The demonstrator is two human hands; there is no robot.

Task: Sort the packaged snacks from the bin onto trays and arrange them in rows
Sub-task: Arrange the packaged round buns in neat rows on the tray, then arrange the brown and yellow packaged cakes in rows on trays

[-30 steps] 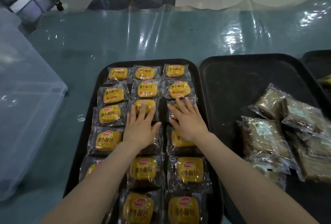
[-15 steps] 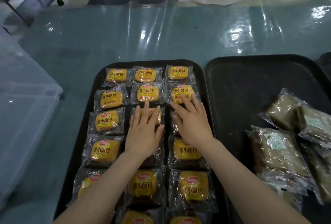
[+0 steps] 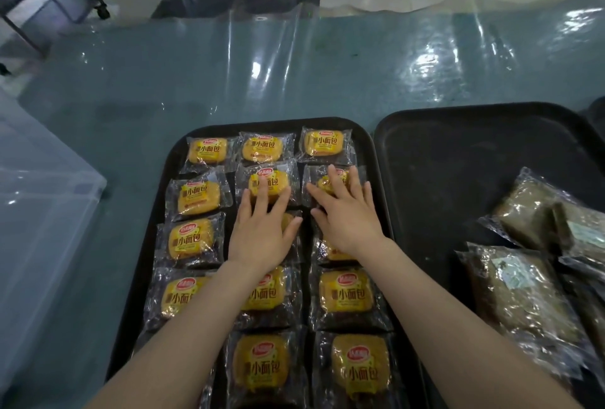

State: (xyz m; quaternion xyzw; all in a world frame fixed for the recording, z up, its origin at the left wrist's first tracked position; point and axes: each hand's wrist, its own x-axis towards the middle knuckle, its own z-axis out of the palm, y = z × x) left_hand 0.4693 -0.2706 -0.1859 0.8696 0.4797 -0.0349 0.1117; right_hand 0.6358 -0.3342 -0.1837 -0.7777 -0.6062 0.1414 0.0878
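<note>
Snack packs [image 3: 200, 196] in rows, labels upright, both hands [image 3: 262, 232] flat atop

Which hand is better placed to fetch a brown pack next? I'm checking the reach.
Probably the right hand: it lies flat on the yellow packs at the near tray's right edge, next to the second tray holding the brown packs. The left hand sits a column farther away.
</note>
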